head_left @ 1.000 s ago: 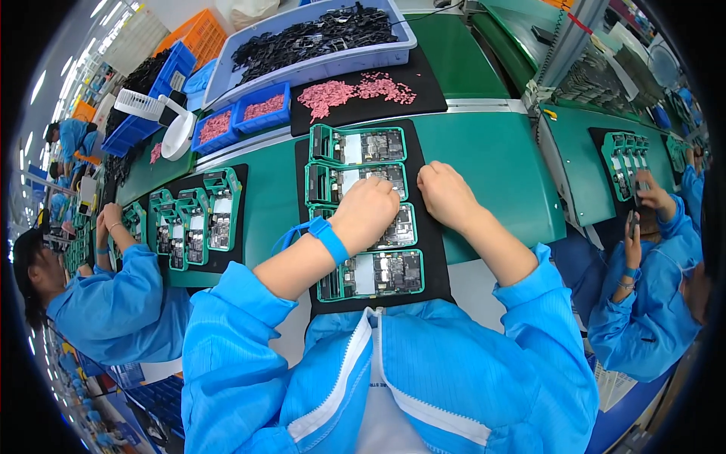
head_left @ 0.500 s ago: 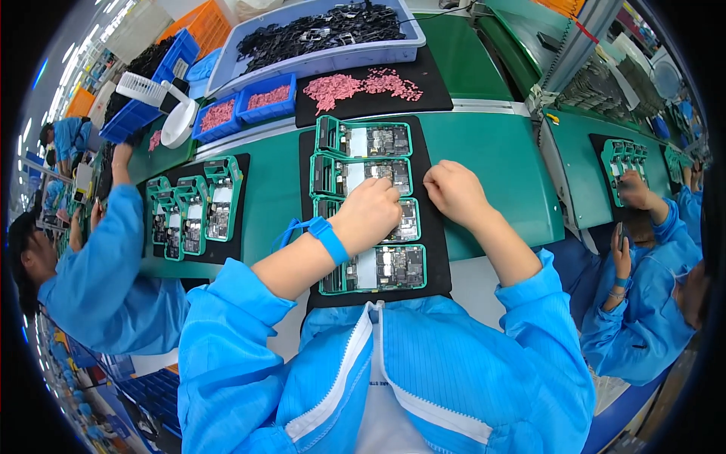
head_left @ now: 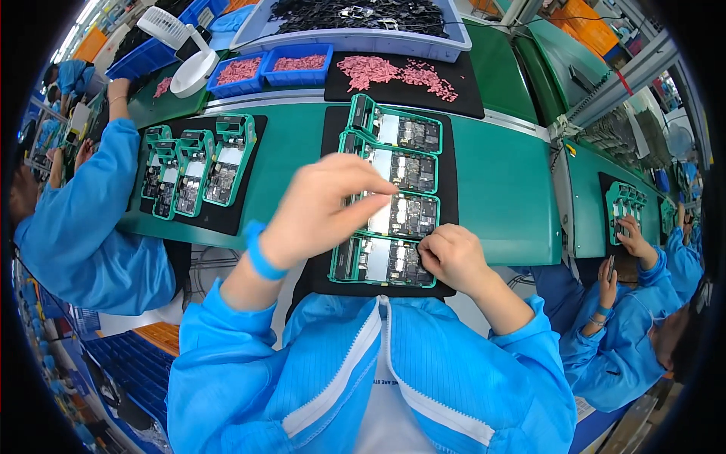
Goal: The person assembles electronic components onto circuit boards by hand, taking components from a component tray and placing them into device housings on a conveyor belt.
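A column of several green-framed trays holding dark circuit boards (head_left: 412,216) lies on a black mat (head_left: 448,181) in front of me. My left hand (head_left: 321,203), with a blue strap (head_left: 265,253) at its wrist, is raised over the left part of the middle trays. Its thumb and index finger come together in a pinch above the second-nearest tray; anything between them is too small to name. My right hand (head_left: 457,259) rests at the right edge of the nearest tray (head_left: 378,261). Its fingers are curled together, and what they hold, if anything, is hidden.
Beyond the mat are pink pieces (head_left: 378,74) on a second black mat (head_left: 469,91), two blue bins (head_left: 299,76) of pink pieces and a large tub (head_left: 446,49) of black parts. A white fan (head_left: 193,74) stands far left. Co-workers (head_left: 98,227) sit on both sides.
My left hand has lifted and shifted left off the trays. My right hand has come nearer, from beside the trays to the nearest tray's right edge. The whole view has shifted.
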### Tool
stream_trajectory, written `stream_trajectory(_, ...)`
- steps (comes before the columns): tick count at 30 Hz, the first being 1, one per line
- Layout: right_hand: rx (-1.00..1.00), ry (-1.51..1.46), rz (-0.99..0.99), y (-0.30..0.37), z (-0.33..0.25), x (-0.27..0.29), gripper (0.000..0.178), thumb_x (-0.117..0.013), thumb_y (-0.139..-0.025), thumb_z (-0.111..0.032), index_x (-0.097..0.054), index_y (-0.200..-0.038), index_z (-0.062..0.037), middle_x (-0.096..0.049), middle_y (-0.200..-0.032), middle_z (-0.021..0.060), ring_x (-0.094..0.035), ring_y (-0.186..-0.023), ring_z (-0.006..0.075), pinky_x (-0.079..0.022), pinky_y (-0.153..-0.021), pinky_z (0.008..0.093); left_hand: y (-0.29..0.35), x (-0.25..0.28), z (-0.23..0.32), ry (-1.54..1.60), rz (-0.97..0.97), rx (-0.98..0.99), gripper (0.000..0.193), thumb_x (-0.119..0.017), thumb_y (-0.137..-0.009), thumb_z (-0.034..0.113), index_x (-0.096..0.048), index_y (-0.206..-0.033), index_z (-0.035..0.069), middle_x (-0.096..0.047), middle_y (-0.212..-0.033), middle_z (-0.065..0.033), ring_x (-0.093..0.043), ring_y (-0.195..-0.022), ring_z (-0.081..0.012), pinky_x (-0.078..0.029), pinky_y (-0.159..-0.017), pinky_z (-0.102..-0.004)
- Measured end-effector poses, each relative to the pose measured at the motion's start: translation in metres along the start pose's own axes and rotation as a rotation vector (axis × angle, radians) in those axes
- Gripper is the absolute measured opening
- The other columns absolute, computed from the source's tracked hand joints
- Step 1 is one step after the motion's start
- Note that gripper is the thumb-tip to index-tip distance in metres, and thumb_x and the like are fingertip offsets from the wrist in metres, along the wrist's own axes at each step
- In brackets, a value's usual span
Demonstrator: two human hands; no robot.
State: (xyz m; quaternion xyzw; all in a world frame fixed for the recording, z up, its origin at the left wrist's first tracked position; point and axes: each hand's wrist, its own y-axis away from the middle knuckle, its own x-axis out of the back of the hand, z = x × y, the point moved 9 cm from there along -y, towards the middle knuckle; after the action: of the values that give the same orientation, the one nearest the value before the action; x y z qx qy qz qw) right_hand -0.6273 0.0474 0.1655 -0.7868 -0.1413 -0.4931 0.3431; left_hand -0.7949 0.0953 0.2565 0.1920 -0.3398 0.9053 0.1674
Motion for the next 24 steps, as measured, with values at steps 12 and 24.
stream_trajectory(12,0.275,0.313,-0.247,0.007,-0.028,-0.002,0.025,-0.058,-0.074,-0.012,-0.066,-0.096,-0.0026,-0.051,-0.073,0.0016,-0.054,-0.073,0.0181,-0.041,-0.065,0.0318,0.114,0.173,0.064,-0.163,0.516,-0.114,0.014,-0.054,-0.087,0.004,-0.063,-0.092,-0.005,-0.06,-0.084,-0.0114,-0.052,-0.078,-0.0215,-0.041,-0.071,-0.0317)
stream_trajectory(24,-0.551,-0.384,0.197,-0.012,0.161,0.023,0.035,-0.066,-0.086,-0.009,-0.059,-0.119,-0.0001,-0.063,-0.103,0.0068,-0.06,-0.092,0.0144,-0.049,-0.077,0.0275,0.172,0.252,-0.148,-0.289,0.584,0.608,0.032,-0.067,-0.087,0.019,-0.064,-0.109,-0.004,-0.069,-0.098,-0.0117,-0.065,-0.09,-0.018,-0.052,-0.078,-0.0303)
